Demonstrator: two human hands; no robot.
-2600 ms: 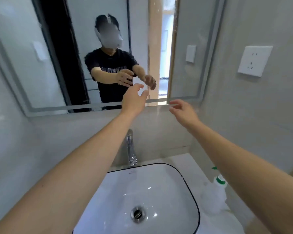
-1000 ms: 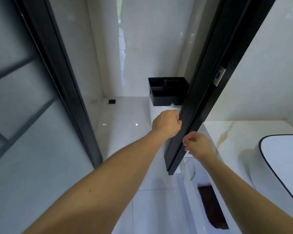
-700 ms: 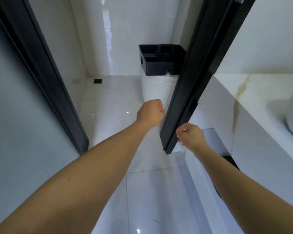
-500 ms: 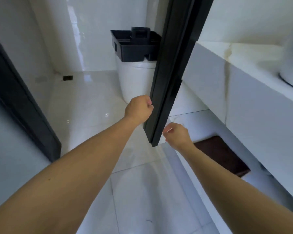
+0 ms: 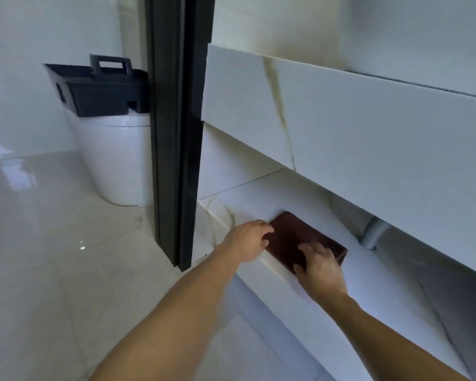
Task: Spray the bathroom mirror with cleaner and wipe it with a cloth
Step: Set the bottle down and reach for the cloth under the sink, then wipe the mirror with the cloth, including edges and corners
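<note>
Both hands have left the black door frame they flanked 0.5 s ago and now reach down to the low shelf under the vanity, and the view has dropped with them. On that shelf, near its front edge, lies a folded dark brown cloth. Left hand rests at the cloth's left corner, fingers loosely extended and touching its edge, gripping nothing. Right hand lies flat on the cloth's near right part, fingers spread and straight, pressing down rather than clasping. Beyond the frame, a black caddy sits on a white toilet. A white drain pipe shows at the shelf's back right.
</note>
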